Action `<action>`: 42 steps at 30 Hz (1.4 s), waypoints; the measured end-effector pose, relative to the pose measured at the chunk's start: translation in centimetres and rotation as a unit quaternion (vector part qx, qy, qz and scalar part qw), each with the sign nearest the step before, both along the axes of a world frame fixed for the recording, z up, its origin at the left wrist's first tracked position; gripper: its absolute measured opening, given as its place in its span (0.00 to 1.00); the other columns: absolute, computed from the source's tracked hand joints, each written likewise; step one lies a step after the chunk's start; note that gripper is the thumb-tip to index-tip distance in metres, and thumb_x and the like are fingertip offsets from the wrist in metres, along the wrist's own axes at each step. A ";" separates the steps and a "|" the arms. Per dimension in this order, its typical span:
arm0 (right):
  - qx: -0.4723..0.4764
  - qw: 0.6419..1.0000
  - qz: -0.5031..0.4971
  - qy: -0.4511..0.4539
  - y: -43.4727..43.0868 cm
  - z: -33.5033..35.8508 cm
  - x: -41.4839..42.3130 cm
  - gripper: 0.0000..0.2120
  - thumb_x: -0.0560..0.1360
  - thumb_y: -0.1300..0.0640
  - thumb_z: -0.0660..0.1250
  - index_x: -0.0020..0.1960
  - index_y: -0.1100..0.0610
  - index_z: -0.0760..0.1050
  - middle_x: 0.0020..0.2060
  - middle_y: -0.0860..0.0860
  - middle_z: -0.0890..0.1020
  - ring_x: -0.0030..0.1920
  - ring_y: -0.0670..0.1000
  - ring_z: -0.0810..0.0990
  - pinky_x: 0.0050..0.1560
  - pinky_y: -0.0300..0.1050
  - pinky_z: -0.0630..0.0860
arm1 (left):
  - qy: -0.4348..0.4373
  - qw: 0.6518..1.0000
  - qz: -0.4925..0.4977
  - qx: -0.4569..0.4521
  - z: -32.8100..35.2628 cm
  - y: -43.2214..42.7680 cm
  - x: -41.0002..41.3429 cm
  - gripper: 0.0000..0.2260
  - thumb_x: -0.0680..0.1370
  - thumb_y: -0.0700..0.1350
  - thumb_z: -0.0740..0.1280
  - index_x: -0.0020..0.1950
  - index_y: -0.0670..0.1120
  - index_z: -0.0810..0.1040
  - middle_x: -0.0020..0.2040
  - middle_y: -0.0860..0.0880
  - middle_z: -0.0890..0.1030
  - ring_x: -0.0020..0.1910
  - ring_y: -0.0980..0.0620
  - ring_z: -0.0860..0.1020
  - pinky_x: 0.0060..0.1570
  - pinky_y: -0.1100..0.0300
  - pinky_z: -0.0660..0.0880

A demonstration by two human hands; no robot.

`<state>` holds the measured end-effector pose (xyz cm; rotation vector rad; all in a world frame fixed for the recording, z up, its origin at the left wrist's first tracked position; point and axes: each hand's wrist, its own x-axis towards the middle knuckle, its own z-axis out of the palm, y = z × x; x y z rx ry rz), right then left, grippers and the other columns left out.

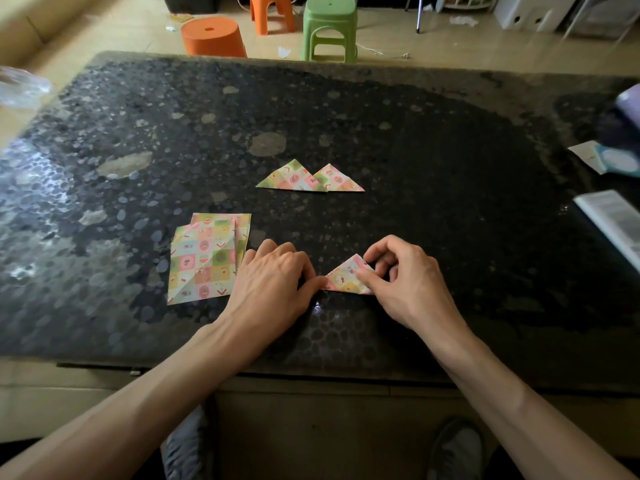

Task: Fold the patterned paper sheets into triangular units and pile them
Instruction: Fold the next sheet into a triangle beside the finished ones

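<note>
**Paper triangle pinched between both hands**

In the head view, a folded triangle [346, 278] of patterned paper is held flat on the dark table [433, 161], near its front edge. Its left corner is pinched by the left hand [273, 278], whose fingers are curled under, with the thumb tip set against the paper. Its right half is gripped by the right hand [405, 284]: the thumb is laid across the face and the curled index finger is hooked over the upper edge. Just left of the left hand, a stack of unfolded sheets [204, 258] is spread slightly fanned. Farther back, two finished triangles [294, 178] are set side by side, overlapping at one corner. Beyond the table, an orange stool [213, 36] and a green stool [329, 26] are seen on the floor.
</note>
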<state>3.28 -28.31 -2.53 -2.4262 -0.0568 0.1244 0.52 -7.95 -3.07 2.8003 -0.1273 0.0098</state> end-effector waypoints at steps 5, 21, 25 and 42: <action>-0.004 1.000 -0.001 0.000 -0.1 -0.4 0.2 0.08 0.76 0.46 0.76 0.50 0.45 0.79 0.38 0.42 0.80 0.38 0.42 0.78 0.37 0.38 0.71 | 0.019 1.000 0.013 0.016 0.5 -0.2 0.2 0.15 0.79 0.65 0.65 0.47 0.55 0.80 0.49 0.56 0.73 0.56 0.52 0.70 0.51 0.57 0.65; -0.020 0.998 0.065 0.009 -0.8 -0.2 0.8 0.09 0.79 0.44 0.71 0.58 0.42 0.80 0.38 0.43 0.78 0.38 0.43 0.77 0.38 0.39 0.71 | 0.044 0.999 0.015 -0.001 0.7 0.0 0.4 0.13 0.78 0.66 0.65 0.45 0.58 0.78 0.48 0.57 0.71 0.54 0.54 0.70 0.49 0.57 0.63; -0.041 0.997 0.063 -0.006 -0.5 -0.3 0.8 0.08 0.79 0.42 0.70 0.57 0.42 0.79 0.38 0.42 0.77 0.38 0.43 0.76 0.37 0.38 0.69 | 0.040 0.999 0.019 -0.005 0.7 0.0 0.3 0.13 0.78 0.65 0.65 0.44 0.58 0.78 0.47 0.57 0.72 0.53 0.54 0.71 0.50 0.57 0.64; -0.041 0.999 0.033 -0.003 -0.2 -0.4 0.7 0.13 0.78 0.42 0.71 0.60 0.42 0.77 0.38 0.43 0.77 0.38 0.42 0.77 0.36 0.38 0.70 | -0.042 0.997 0.048 -0.034 -1.2 -0.9 0.4 0.17 0.75 0.68 0.67 0.38 0.56 0.76 0.42 0.58 0.70 0.47 0.54 0.69 0.48 0.56 0.70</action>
